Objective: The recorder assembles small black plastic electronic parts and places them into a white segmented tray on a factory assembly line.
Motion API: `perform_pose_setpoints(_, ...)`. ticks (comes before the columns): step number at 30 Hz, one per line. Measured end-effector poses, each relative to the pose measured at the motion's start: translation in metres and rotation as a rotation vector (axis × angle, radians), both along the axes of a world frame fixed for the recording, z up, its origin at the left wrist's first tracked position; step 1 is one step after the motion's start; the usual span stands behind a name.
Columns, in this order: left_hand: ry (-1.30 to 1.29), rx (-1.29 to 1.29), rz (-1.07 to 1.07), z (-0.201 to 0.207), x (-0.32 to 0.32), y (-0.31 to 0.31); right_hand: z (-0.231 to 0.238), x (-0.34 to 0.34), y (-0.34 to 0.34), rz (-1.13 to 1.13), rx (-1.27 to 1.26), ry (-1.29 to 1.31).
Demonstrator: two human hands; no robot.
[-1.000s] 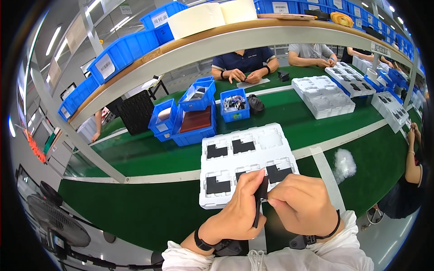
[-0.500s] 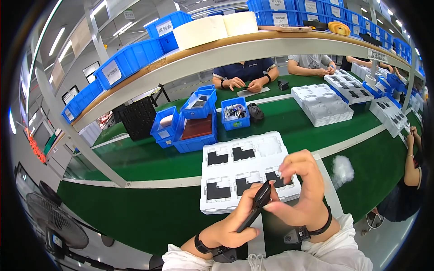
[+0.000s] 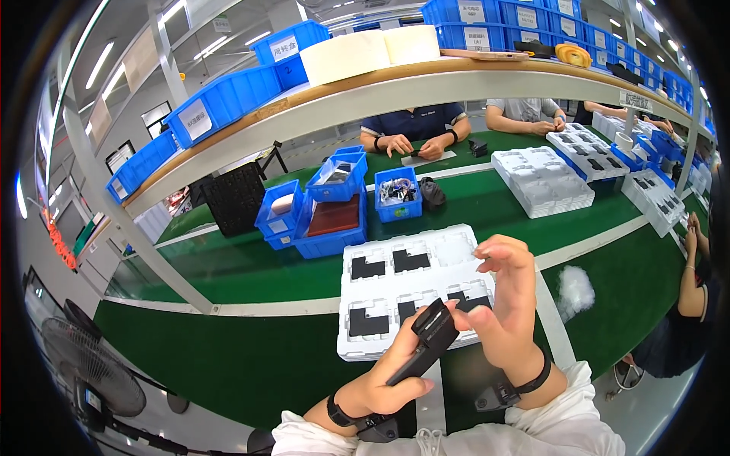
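My left hand (image 3: pixel 391 380) is closed around a flat black plastic part (image 3: pixel 431 341) with a raised end, held at a slant above the tray's near edge. My right hand (image 3: pixel 508 308) is beside the part's upper end, its thumb and fingers spread apart with nothing visible between them. Whether its thumb touches the part I cannot tell. Beneath both hands lies a white moulded tray (image 3: pixel 388 290) with several black L-shaped pieces (image 3: pixel 368 322) in its pockets. The far right pocket holds no black piece. My hands and the part hide some near pockets.
Blue bins (image 3: pixel 329 242) and a small bin of little parts (image 3: pixel 398 199) stand beyond the tray. White stuffing (image 3: pixel 576 292) lies at right. A shelf (image 3: pixel 380 83) with bins spans overhead. Co-workers' hands (image 3: pixel 395 144) work across the green table, near stacked white trays (image 3: pixel 541 180).
The black part has turned from nearly edge-on to show its broad face. My right hand has opened a little, its fingers lifting away from the part.
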State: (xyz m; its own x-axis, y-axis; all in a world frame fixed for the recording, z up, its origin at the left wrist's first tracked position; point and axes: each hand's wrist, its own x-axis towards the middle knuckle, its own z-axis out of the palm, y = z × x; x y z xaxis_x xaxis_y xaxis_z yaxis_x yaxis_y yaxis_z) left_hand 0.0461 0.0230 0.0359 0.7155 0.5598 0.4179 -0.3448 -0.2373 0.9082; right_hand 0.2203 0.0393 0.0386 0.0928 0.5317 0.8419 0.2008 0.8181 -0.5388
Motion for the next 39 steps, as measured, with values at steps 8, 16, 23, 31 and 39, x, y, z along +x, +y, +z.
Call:
perform_pose_setpoints(8, 0.129, 0.132, 0.065, -0.005, -0.008, 0.001, 0.001, -0.009, -0.004, 0.107, -0.133, -0.016)
perform_pose_setpoints(16, -0.101, -0.008, 0.121, -0.003, 0.005, 0.005, -0.003, -0.022, 0.000, 0.159, -0.052, 0.312)
perform_pose_setpoints(23, -0.197, -0.024, 0.289, -0.005, 0.009, 0.000, -0.008, -0.031, -0.018, 0.621, -0.550, 0.240)
perform_pose_setpoints(31, -0.183, -0.042, 0.074, 0.007, -0.007, 0.003, -0.003, -0.031, -0.024, 0.588, -0.555, 0.340)
perform_pose_setpoints(39, -0.216, -0.047, 0.069, 0.008, -0.006, 0.007, -0.005, -0.033, -0.023, 0.472, -0.542, 0.269)
